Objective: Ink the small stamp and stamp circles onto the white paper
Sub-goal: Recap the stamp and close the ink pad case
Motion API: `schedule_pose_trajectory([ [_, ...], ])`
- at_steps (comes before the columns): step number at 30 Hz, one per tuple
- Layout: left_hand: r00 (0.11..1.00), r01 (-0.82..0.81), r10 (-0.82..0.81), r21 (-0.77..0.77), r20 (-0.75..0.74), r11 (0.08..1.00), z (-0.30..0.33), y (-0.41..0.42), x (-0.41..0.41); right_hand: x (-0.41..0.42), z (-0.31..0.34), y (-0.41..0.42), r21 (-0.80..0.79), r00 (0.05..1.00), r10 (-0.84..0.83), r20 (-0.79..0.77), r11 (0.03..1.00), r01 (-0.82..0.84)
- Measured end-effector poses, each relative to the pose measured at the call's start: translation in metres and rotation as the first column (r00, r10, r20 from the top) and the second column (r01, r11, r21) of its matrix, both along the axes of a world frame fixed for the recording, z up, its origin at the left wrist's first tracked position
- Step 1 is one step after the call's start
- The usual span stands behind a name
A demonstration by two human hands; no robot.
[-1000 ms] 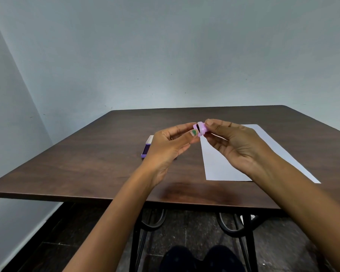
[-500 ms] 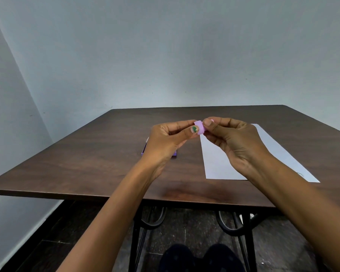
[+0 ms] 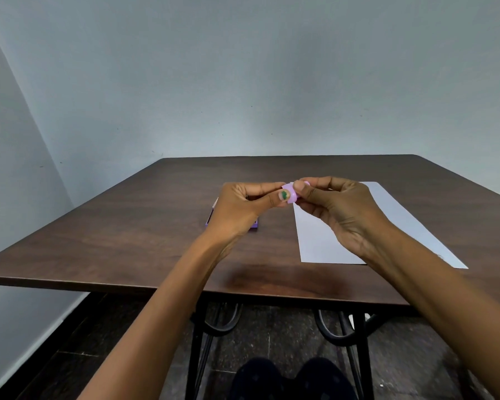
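Both hands, left (image 3: 243, 206) and right (image 3: 338, 209), pinched the stamp (image 3: 289, 193) between them above the surface (image 3: 127, 226), paper (image 3: 318, 238) beneath the right. A slipping fingertip grip could drop it.

A dark brown wood-grain counter (image 3: 133, 226) stands on black metal legs (image 3: 195, 342) against a pale wall. A sheet of white paper (image 3: 318, 238) lies flat on its right half. A small purple box (image 3: 210, 217) rests left of the paper, well apart from it and partly hidden
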State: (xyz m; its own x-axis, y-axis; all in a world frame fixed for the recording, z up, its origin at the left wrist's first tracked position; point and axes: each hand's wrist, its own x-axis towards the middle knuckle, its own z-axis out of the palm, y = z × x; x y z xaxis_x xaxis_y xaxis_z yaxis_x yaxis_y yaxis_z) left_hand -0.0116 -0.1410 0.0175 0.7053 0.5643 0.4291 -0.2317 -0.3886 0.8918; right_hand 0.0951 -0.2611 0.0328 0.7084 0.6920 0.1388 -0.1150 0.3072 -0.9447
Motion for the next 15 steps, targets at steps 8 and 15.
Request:
schedule_pose_trajectory([
  [8,0.994,-0.039,0.034,-0.047,-0.106,0.998,0.012,0.023,0.004,0.018,0.022,0.031,-0.068,0.990,0.025,0.138,0.998,-0.016],
  [15,0.965,-0.151,0.142,-0.025,-0.221,0.988,0.012,0.073,0.002,0.042,0.004,0.076,-0.302,0.716,0.007,0.699,0.909,0.287],
])
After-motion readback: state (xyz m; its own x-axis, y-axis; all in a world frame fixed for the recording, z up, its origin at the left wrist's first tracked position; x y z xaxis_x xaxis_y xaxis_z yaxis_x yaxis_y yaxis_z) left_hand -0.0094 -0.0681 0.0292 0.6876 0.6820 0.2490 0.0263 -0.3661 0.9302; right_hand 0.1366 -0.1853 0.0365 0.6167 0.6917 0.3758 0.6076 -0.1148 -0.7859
